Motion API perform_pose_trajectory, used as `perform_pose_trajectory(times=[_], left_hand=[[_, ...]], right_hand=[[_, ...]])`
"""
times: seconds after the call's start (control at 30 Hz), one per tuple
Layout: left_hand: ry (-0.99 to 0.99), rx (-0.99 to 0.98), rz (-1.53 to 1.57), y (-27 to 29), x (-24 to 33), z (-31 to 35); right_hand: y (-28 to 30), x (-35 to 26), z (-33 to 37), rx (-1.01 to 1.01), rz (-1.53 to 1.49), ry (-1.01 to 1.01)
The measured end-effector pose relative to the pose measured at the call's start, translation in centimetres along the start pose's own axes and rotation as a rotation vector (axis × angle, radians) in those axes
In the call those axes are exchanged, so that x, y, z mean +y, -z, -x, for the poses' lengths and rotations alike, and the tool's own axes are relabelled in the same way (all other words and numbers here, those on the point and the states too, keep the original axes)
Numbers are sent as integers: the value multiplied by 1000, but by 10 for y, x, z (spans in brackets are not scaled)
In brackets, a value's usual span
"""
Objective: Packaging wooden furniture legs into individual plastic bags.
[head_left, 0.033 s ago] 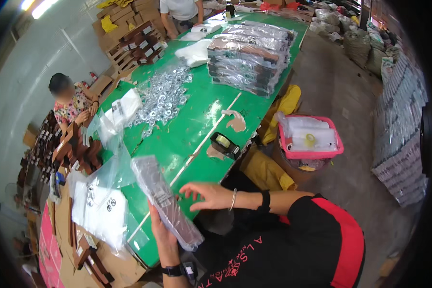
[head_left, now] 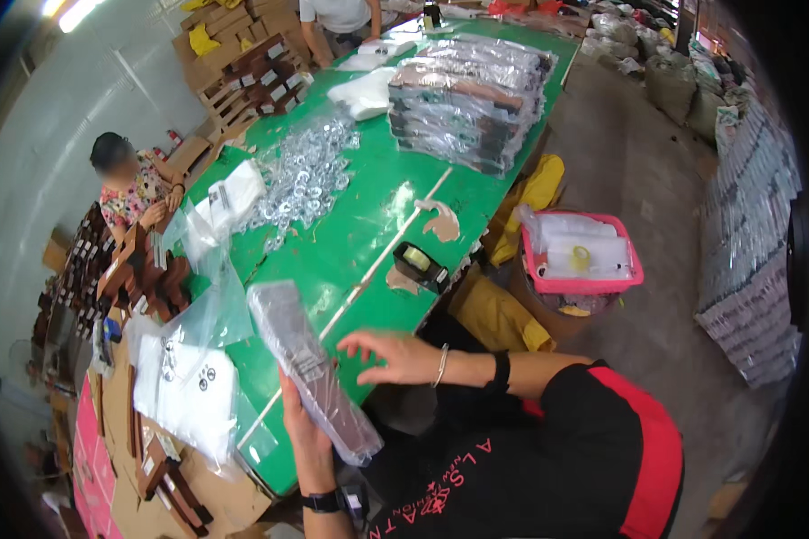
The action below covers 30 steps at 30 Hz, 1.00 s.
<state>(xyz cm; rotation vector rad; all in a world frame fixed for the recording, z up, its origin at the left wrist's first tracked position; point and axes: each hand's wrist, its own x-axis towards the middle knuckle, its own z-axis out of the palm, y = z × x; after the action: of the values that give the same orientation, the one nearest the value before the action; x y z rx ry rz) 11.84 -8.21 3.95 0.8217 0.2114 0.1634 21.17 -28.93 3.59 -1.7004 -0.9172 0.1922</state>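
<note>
Pointing lengthwise upper-left, the package (head_left: pixel 316 370) fills the left grip (head_left: pixel 304 429) (right grip (head_left: pixel 394 357) spread).

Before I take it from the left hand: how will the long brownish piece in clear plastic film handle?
Probably stiff: the long brownish piece in clear plastic film juts past the left hand without visible sagging. Likely slippery, since its surface looks glossy and wrinkled. May tip if gripped at one end, being long and narrow.

Bright tube light (head_left: pixel 82 13) at upper left, white glare on the green desk (head_left: pixel 360 238), glints on the plastic-wrapped stack (head_left: pixel 467 108), duller grey floor (head_left: pixel 625 171), black fisheye rim, edges bending near it
</note>
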Motion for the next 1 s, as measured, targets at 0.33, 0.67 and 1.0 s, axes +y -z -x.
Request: perform_pose_trajectory(times=[0.33, 0.67, 1.0], left_hand=[[141, -249, -40, -77, -22, -3], [201, -341, -34, -101, -39, -21], [499, -372, 9, -118, -41, -26]], right_hand=[[73, 2, 30, 310, 146, 13], [102, -3, 66, 451, 72, -69], [178, -30, 37, 192, 816, 314]])
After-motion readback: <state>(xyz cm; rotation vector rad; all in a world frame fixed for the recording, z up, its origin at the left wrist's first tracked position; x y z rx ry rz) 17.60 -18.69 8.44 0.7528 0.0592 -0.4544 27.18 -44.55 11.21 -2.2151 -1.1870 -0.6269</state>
